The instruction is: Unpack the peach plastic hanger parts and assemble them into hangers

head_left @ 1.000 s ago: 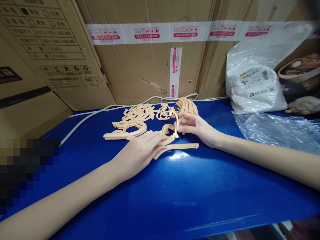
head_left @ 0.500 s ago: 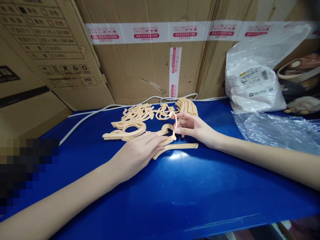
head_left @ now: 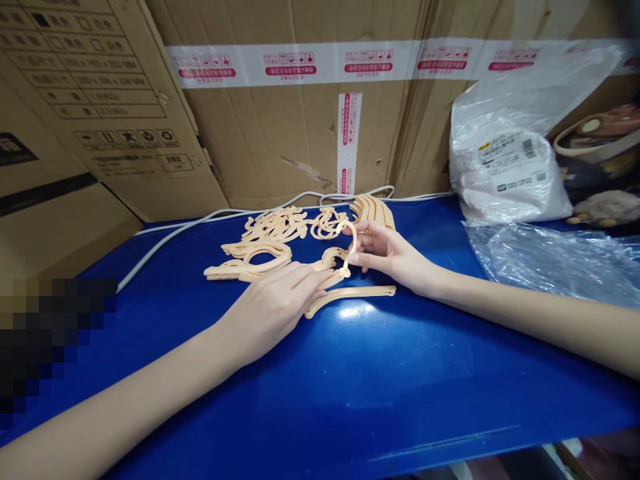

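Observation:
In the head view, my left hand point(head_left: 280, 300) is closed on a beige plastic hanger arm, most of it hidden under the fingers. My right hand point(head_left: 387, 257) pinches a curved beige hanger hook point(head_left: 354, 239), which stands up with its lower end touching the tip of that arm. A loose hanger arm point(head_left: 350, 292) lies just in front of my fingers. Behind the hook rests another curved beige piece point(head_left: 333, 255), partly covered. Left of my left hand sits a stack of folded hanger pieces point(head_left: 250, 259).
Farther back lie a pile of hooks point(head_left: 277, 223), several more hooks point(head_left: 327, 223) and a row of hanger arms point(head_left: 374, 212). A white cable point(head_left: 200, 221) runs along cardboard boxes point(head_left: 280, 133). On the right are a plastic bag point(head_left: 515, 173) and clear film point(head_left: 540, 260) on the blue table point(head_left: 400, 387).
The hook in my right hand has turned slightly, its curve now showing wider and leaning to the right. My left hand stays almost in place.

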`<move>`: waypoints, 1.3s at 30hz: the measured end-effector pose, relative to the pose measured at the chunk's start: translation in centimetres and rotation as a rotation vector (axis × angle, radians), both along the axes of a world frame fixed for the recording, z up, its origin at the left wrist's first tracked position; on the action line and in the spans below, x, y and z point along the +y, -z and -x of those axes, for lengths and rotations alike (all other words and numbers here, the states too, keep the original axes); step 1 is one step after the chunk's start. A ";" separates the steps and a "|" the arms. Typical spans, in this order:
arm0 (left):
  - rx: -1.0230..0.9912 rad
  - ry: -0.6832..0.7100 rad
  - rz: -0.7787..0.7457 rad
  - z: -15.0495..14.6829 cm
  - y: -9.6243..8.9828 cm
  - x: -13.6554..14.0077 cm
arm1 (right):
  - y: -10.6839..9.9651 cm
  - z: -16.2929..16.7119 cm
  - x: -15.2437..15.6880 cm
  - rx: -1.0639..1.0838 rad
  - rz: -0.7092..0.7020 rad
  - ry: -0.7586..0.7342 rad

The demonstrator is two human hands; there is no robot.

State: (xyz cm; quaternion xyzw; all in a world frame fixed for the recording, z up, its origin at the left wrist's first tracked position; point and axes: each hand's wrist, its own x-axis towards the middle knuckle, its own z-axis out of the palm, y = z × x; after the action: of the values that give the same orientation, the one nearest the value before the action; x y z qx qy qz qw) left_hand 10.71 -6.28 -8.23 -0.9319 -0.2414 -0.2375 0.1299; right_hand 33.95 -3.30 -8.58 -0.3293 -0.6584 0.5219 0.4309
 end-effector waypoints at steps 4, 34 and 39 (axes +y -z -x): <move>0.023 -0.009 -0.015 0.0 0.0 0.0 | 0.1 0.0 0.0 0.006 -0.030 0.005; 0.136 -0.043 -0.064 -0.2 -0.1 0.0 | -0.3 -0.1 -0.3 -0.025 0.077 0.012; 0.150 -0.021 -0.092 -0.2 -0.2 0.0 | -0.4 -0.1 -0.4 -0.013 0.098 0.002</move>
State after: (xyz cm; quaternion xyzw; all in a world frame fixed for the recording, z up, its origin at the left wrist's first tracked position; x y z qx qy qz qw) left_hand 10.90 -6.32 -8.01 -0.9374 -0.2298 -0.1766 0.1928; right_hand 34.04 -3.65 -8.18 -0.3541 -0.6347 0.5508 0.4103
